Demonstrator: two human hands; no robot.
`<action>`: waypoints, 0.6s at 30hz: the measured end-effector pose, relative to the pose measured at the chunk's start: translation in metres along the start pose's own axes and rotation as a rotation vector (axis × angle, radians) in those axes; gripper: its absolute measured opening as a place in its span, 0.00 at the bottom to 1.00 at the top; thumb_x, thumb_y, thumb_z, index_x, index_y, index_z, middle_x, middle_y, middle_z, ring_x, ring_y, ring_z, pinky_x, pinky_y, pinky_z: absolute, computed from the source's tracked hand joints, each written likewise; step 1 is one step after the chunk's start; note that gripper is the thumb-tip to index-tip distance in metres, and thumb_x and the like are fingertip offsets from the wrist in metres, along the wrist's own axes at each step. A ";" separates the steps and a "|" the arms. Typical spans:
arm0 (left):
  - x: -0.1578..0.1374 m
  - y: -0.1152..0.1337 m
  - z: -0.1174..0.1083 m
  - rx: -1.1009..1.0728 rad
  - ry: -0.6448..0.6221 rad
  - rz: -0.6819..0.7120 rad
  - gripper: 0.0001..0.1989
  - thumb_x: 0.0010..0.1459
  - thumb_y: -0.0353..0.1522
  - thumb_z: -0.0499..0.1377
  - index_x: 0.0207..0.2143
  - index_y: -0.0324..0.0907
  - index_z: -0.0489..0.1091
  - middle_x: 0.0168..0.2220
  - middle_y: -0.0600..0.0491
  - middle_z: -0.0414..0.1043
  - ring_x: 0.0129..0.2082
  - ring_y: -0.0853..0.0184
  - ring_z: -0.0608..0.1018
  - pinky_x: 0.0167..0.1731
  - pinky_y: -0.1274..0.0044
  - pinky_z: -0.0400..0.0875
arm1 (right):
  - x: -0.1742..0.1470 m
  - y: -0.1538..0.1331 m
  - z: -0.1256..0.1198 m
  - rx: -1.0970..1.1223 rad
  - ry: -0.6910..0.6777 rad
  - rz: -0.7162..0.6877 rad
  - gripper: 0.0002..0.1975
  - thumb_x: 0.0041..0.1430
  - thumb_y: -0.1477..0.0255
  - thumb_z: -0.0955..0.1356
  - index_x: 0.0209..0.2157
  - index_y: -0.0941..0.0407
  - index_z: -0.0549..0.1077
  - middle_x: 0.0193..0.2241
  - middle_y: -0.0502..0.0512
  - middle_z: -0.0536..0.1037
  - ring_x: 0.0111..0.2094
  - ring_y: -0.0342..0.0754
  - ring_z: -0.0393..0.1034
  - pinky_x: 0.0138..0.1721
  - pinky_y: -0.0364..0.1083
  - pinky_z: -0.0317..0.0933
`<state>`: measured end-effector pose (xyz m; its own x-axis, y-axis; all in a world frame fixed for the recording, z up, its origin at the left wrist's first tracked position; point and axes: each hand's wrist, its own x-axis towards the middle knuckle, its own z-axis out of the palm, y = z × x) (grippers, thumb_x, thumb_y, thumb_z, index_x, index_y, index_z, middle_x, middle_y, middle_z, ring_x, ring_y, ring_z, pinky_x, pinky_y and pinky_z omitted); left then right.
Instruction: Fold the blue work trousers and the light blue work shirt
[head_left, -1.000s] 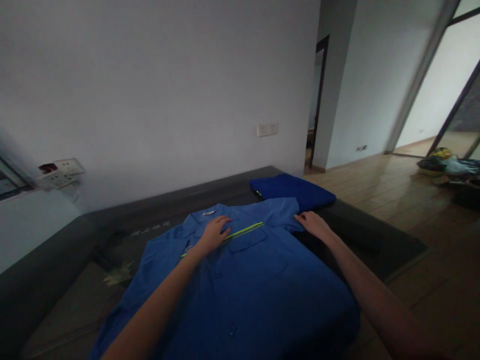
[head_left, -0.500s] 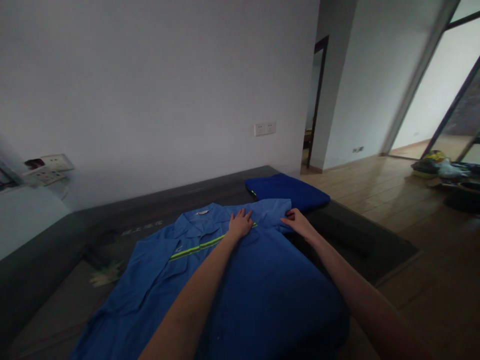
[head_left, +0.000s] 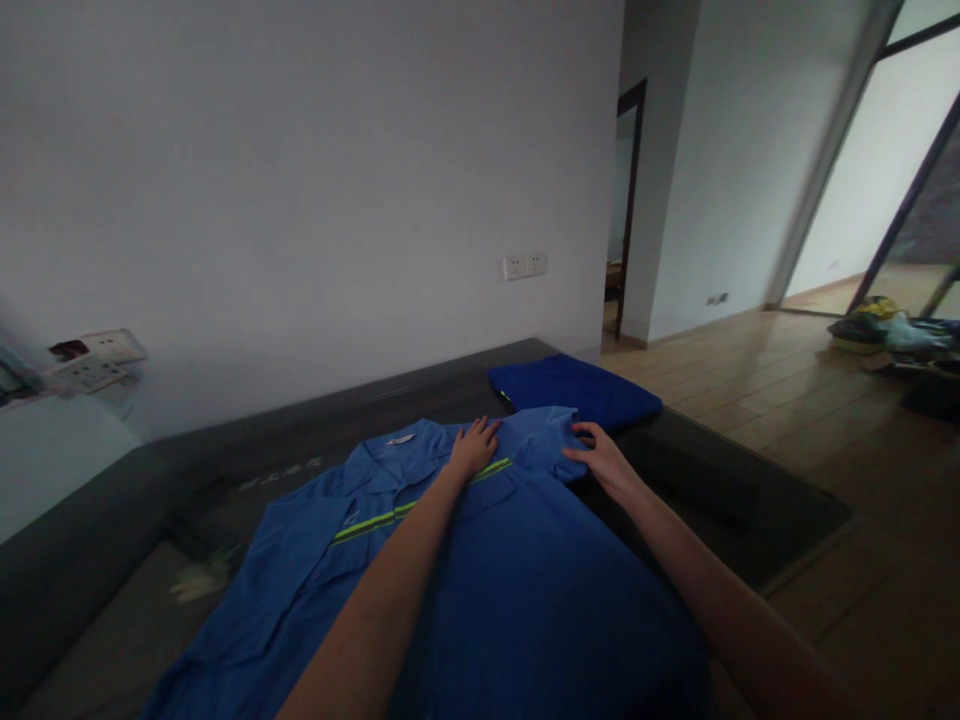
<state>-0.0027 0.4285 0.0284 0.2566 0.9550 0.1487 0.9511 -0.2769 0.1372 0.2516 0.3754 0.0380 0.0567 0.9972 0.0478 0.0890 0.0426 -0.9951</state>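
Observation:
A blue work shirt (head_left: 517, 560) with a collar and a yellow-green stripe across the chest lies spread out, front side up. My left hand (head_left: 474, 447) rests flat on its upper chest, near the shoulder, with the fingers spread. At the shirt's right side, my right hand (head_left: 598, 457) pinches the end of the short sleeve between thumb and fingers. The other sleeve lies to the left, and the lower part of the shirt runs toward me, partly behind my forearms.
A folded dark blue garment (head_left: 574, 388) lies behind the sleeve on the dark tabletop (head_left: 420, 388). The white wall (head_left: 315, 200) with a socket (head_left: 525, 265) stands behind. On the wooden floor at right is a pile of bags (head_left: 892, 330).
My right hand has shifted the sleeve end slightly, and the sleeve looks more crumpled. My left hand stays on the chest, a touch farther left. The view has tilted a little.

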 end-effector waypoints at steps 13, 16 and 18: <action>-0.022 0.016 -0.004 -0.055 0.063 -0.022 0.21 0.63 0.35 0.48 0.57 0.42 0.60 0.62 0.44 0.56 0.62 0.57 0.58 0.59 0.58 0.51 | -0.004 -0.008 -0.007 -0.034 -0.063 -0.086 0.38 0.43 0.77 0.70 0.57 0.53 0.57 0.39 0.55 0.75 0.36 0.50 0.73 0.39 0.50 0.69; -0.023 0.026 -0.011 -0.295 0.140 0.039 0.18 0.60 0.31 0.51 0.53 0.40 0.65 0.59 0.45 0.61 0.59 0.62 0.63 0.60 0.66 0.54 | -0.015 -0.019 0.001 -0.020 -0.061 -0.215 0.37 0.44 0.78 0.68 0.58 0.53 0.57 0.45 0.57 0.73 0.39 0.50 0.72 0.40 0.50 0.68; -0.023 0.033 -0.017 -0.546 0.103 0.039 0.16 0.60 0.29 0.52 0.50 0.40 0.67 0.55 0.46 0.66 0.56 0.64 0.67 0.58 0.71 0.59 | -0.023 -0.027 0.010 -0.104 -0.049 -0.363 0.34 0.46 0.79 0.66 0.57 0.52 0.60 0.50 0.56 0.70 0.44 0.50 0.70 0.47 0.51 0.65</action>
<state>0.0196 0.3956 0.0461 0.2455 0.9352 0.2553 0.7067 -0.3529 0.6132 0.2384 0.3515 0.0631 -0.0447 0.9203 0.3887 0.1956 0.3896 -0.9000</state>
